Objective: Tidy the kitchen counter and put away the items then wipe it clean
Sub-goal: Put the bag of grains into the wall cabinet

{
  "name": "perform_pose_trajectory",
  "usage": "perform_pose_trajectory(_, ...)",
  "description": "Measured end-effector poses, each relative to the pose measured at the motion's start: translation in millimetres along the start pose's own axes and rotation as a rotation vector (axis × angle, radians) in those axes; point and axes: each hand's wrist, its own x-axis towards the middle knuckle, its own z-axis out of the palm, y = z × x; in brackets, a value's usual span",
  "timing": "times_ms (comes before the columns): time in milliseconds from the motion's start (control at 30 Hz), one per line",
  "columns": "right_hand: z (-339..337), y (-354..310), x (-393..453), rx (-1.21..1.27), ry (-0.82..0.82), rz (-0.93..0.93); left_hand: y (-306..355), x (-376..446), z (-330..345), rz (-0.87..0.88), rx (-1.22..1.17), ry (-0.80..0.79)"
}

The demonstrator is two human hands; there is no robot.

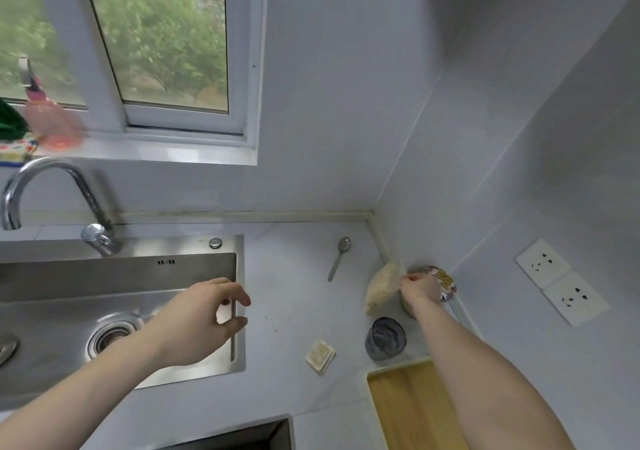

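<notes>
My right hand (pixel 419 288) pinches the top of a clear bag of pale grains (pixel 381 290) in the counter's back right corner. Behind that hand stands a patterned cup (pixel 446 285), partly hidden. A metal spoon (pixel 340 257) lies on the white counter (pixel 294 311) near the back wall. A dark glass (pixel 385 339) stands in front of the bag, and a small square beige sponge (pixel 320 357) lies left of it. My left hand (pixel 204 321) hovers over the sink's right rim, fingers loosely curved, holding nothing.
A steel sink (pixel 121 297) with a curved tap (pixel 45 190) fills the left. A wooden cutting board (pixel 412 411) lies at the front right. Two wall sockets (pixel 561 280) sit on the right wall. A pink bottle (pixel 52 120) stands on the windowsill.
</notes>
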Motion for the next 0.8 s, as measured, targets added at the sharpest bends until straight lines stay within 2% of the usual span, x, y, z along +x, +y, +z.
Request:
perform_pose_trajectory(100, -5.3, 25.6, 0.3, -0.109, -0.012, 0.042, 0.2, -1.2, 5.2, -0.015, -0.010, -0.003)
perform_pose_trajectory(367, -22.3, 46.8, -7.5, -0.136, 0.019, 0.043, 1.6, 0.3, 12.0, -0.007, -0.004, -0.035)
perform_pose_trajectory(533, -9.0, 31.6, -55.2, -0.025, 0.027, -0.141, -6.5, -3.5, 10.8, 0.001, -0.013, -0.025)
perform_pose_trajectory(667, 19.3, 9.8, -117.9, 0.043, -0.129, -0.321, -27.6, -18.2, 9.0, -0.031, -0.017, -0.018)
perform_pose_trajectory(800, 70.2, -20.5, -199.1, 0.000, -0.446, -0.512, -70.7, -51.6, 8.5, -0.134, -0.061, 0.006)
